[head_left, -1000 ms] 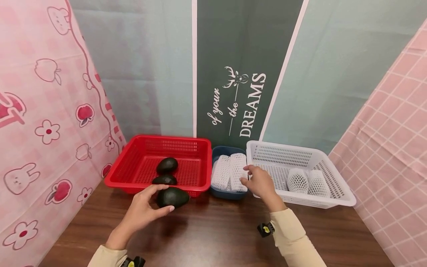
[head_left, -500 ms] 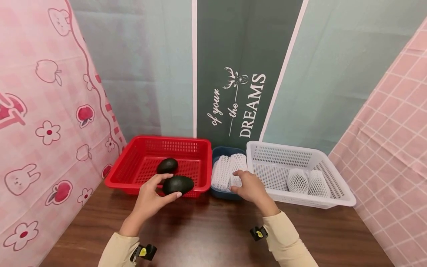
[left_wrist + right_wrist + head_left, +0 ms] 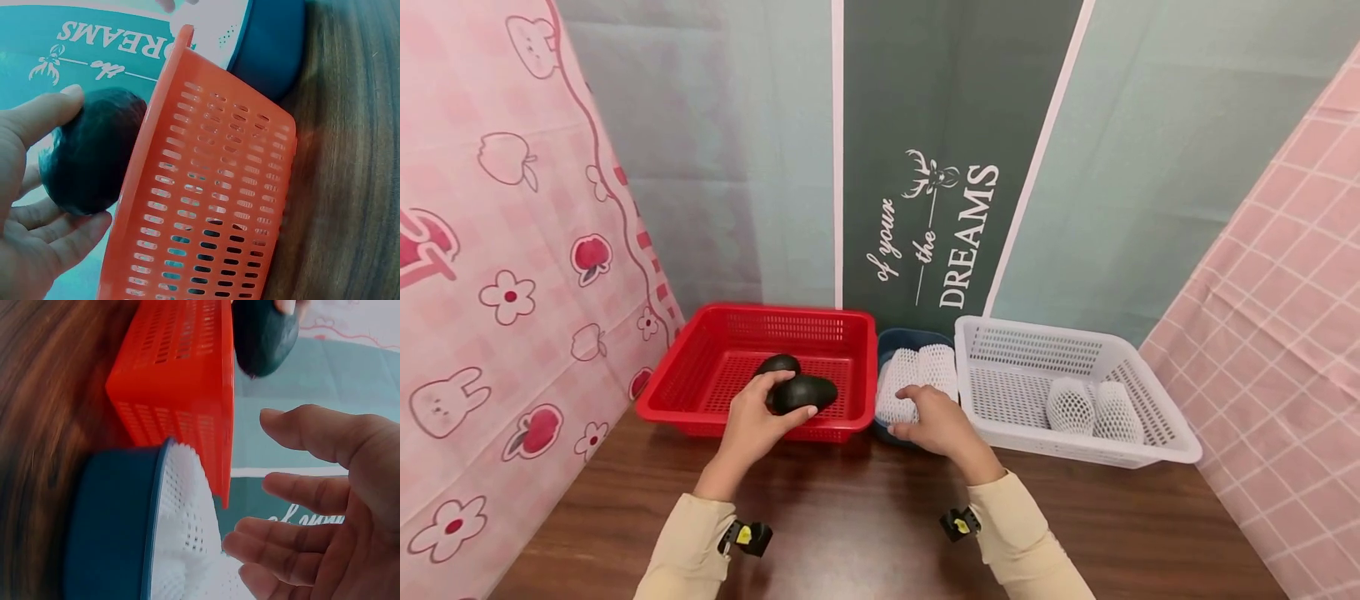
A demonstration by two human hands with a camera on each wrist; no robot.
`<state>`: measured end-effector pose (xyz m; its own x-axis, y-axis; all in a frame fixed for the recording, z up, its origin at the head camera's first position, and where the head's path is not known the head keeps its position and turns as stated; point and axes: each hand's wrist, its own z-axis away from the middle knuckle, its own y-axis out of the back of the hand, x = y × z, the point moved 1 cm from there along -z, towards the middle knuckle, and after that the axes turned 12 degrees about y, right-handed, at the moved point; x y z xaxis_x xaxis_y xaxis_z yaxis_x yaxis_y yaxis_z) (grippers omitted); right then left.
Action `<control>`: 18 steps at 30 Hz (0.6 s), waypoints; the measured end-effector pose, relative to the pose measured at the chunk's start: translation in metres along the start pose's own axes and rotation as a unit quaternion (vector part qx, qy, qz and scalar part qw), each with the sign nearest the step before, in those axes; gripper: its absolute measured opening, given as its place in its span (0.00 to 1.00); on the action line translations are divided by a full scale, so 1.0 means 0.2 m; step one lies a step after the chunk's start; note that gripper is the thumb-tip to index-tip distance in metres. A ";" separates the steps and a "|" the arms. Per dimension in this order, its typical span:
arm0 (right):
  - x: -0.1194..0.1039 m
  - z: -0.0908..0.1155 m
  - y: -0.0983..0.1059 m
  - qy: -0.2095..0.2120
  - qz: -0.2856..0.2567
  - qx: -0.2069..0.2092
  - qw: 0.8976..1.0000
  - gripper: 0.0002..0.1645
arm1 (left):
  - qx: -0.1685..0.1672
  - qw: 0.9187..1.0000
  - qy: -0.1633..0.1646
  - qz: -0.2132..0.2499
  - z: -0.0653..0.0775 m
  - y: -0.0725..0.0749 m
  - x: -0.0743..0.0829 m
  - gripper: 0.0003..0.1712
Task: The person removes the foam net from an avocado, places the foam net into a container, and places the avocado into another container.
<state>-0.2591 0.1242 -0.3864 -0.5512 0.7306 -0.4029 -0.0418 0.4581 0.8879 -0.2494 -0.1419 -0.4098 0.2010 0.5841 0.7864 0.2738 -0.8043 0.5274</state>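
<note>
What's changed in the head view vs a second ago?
The left grip carried the held avocado away from the wearer and slightly right, now above the red basket. The right grip moved left, now above the foam nets in the blue bin. Nothing newly grasped or released. Red basket, white basket and blue bin unmoved.

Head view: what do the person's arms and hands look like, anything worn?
Left hand and right hand are bare. Plain cream long sleeves cover the forearms; each bears a small black device with a yellow patch.
</note>
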 end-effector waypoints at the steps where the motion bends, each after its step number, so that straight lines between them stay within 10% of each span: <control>1: -0.01 -0.01 0.00 0.003 -0.001 -0.001 1.000 0.27 | -0.004 1.000 0.005 -0.005 -0.01 0.00 0.00 0.34; 18: -0.03 -0.01 -0.02 0.022 0.001 0.001 1.000 0.26 | -0.049 0.998 0.011 -0.036 -0.03 -0.02 -0.01 0.33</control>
<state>-0.2572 0.1165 -0.3874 -0.5872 0.7092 -0.3903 -0.0386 0.4570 0.8886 -0.2569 -0.1405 -0.4112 0.1628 0.6398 0.7511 0.1935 -0.7671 0.6116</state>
